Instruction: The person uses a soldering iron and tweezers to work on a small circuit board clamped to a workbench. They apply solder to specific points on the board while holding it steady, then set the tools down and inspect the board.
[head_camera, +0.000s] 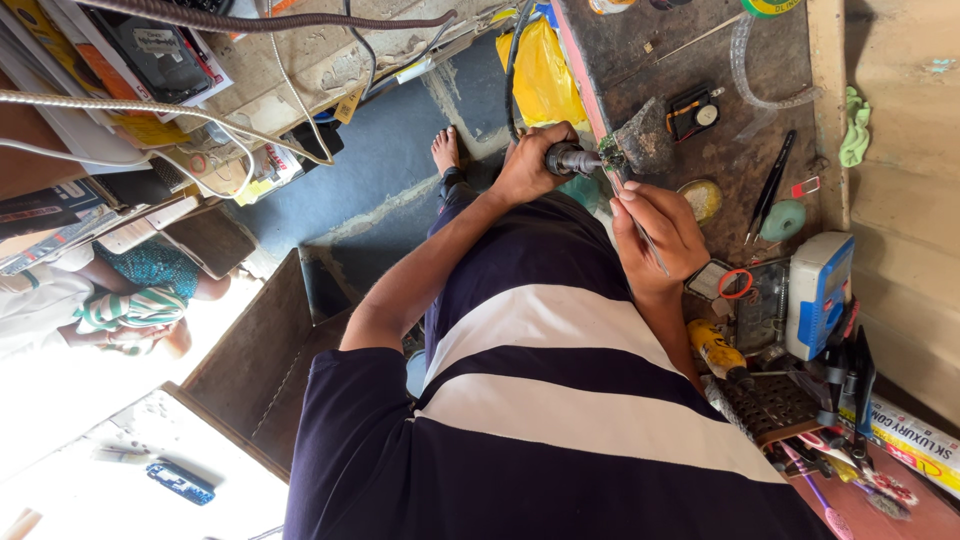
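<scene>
Both hands work close together over the dark desk (760, 130): the left hand (528, 165) is wrapped around a hot-air tool (572, 158), its nozzle touching a small green circuit board (612, 153). Beside it, the right hand (655, 235) pinches thin tweezers (640, 225) near that board, black tweezers (770, 190) lying well apart.

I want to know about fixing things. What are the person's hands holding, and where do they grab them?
The left hand grips a soldering tool round its handle. The right hand pinches thin tweezers along their middle with its fingers.
</scene>
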